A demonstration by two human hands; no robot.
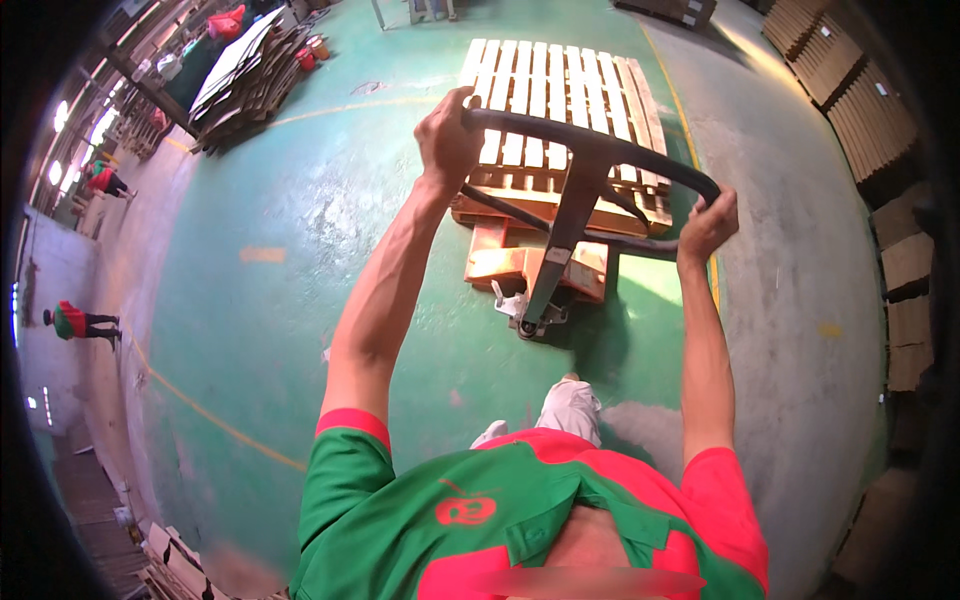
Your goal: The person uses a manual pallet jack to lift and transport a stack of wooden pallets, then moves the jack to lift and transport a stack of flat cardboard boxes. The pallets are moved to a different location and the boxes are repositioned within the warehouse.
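Observation:
Both my arms stretch forward to the dark loop handle (640, 152) of an orange pallet jack (500, 265). My left hand (447, 138) is closed around the handle's left end. At the right corner of the loop, my right hand (708, 226) wraps its fingers round the bar. The handle's shaft slopes down to the wheel base (530, 322) near my feet. Beyond it, a stack of wooden pallets (560, 110) stands over the jack; the forks are hidden beneath.
Stacked flat cardboard (870, 120) lines the right side. A pile of sheets (245, 80) lies at the far left beside small red buckets (306, 58). Two people stand at the left, one nearer (75, 320), one farther (105, 180). Yellow lines (690, 130) mark the green floor (240, 330).

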